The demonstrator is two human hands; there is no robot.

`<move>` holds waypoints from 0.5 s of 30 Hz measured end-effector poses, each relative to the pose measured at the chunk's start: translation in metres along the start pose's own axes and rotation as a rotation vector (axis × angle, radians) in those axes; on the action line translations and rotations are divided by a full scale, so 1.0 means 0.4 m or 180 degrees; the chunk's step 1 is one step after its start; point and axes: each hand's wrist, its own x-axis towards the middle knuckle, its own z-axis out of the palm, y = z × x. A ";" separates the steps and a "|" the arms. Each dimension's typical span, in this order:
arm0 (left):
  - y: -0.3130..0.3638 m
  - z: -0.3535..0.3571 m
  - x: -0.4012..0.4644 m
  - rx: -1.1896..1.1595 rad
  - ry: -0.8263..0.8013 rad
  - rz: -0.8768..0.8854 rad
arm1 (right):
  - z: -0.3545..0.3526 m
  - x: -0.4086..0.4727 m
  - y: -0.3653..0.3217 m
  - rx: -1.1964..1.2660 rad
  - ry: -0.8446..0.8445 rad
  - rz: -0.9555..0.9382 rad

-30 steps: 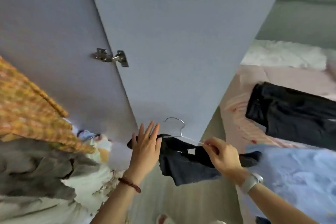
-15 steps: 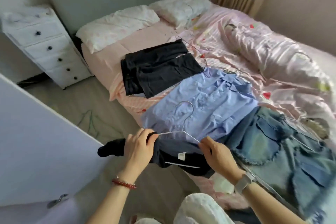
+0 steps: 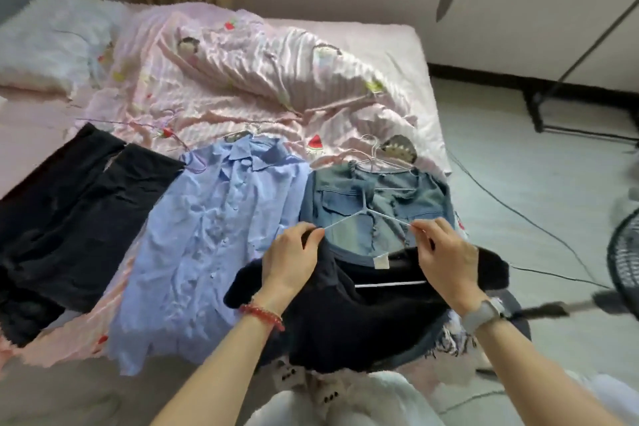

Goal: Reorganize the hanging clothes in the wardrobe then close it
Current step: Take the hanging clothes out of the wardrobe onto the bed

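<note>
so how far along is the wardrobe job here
Early to middling. Laid on the bed already: black garment, blue shirt, denim top. In hand: both hands, left hand and right hand, hold a black top on a white wire hanger over the bed. Left: rehanging everything and closing the wardrobe, which isn't in view.

Both forearms are bare, with no sleeves in view. The left hand (image 3: pixel 290 261) has a bracelet of red beads (image 3: pixel 261 312) round its wrist. The right hand (image 3: pixel 446 252) has a watch (image 3: pixel 482 313) with a pale grey band (its face turned mostly away). White trousers (image 3: pixel 363 401) show below.
</note>
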 end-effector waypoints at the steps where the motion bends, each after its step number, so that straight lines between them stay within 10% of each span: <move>1: 0.024 0.008 0.036 -0.0023 -0.0092 0.0108 | -0.010 0.020 0.015 -0.0096 0.0133 0.0111; 15: 0.161 0.217 0.514 0.0356 -0.0100 0.0499 | 0.193 0.443 0.260 -0.0494 -0.0478 0.1172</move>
